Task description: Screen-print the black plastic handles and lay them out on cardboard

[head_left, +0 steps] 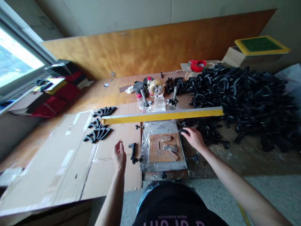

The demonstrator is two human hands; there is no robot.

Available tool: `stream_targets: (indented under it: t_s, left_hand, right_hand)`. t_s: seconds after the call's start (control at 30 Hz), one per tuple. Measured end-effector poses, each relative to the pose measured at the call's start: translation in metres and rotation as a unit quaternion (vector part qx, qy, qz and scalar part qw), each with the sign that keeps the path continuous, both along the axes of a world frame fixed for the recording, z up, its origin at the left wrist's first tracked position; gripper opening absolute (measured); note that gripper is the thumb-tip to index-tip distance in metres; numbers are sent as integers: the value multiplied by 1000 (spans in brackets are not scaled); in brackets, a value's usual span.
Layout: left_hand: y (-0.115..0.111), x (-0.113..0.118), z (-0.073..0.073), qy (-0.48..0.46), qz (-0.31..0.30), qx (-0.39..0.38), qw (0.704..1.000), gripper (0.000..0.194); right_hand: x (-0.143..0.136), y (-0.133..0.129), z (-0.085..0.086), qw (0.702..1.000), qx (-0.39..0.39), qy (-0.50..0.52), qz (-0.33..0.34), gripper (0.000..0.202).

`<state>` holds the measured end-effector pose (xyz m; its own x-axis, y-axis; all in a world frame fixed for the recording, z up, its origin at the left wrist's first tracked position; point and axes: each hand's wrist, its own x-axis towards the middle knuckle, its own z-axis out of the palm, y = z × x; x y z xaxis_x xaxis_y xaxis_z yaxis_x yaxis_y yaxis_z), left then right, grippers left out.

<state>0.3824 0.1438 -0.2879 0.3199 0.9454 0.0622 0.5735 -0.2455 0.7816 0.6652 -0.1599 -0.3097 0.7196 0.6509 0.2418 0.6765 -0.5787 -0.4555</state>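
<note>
Across a desk [98,94] bearing a heap of black parts [235,91] and a metal plate [162,127], the left hand [120,153] is hovering empty while the right hand [194,138] is pinching, beside the plate, a probably light, stiff black piece [184,131], best gripped mid-length.

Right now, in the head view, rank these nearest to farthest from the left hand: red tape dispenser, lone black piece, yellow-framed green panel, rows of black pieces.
1. Lone black piece: just right of the left hand.
2. Rows of black pieces: forward and left of that hand.
3. Red tape dispenser: far back, right of centre.
4. Yellow-framed green panel: back right.
</note>
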Motion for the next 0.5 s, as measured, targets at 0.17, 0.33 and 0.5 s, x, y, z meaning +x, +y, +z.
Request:
stream_targets:
  t_s: [0.17, 0.33, 0.5]
  left_hand:
    - [-27, 87, 101, -310, -96, 11, 946, 38]
    - [-44, 110, 147, -399, -128, -36, 907, 39]
    - [-57, 70, 130, -324, -157, -45, 932, 40]
  right_hand:
    - [-83, 65, 11, 970, -69, -72, 220, 29]
    - [-109, 84, 14, 964, -126, -56, 226, 43]
    - [-102, 63, 16, 976, -108, 16, 188, 51]
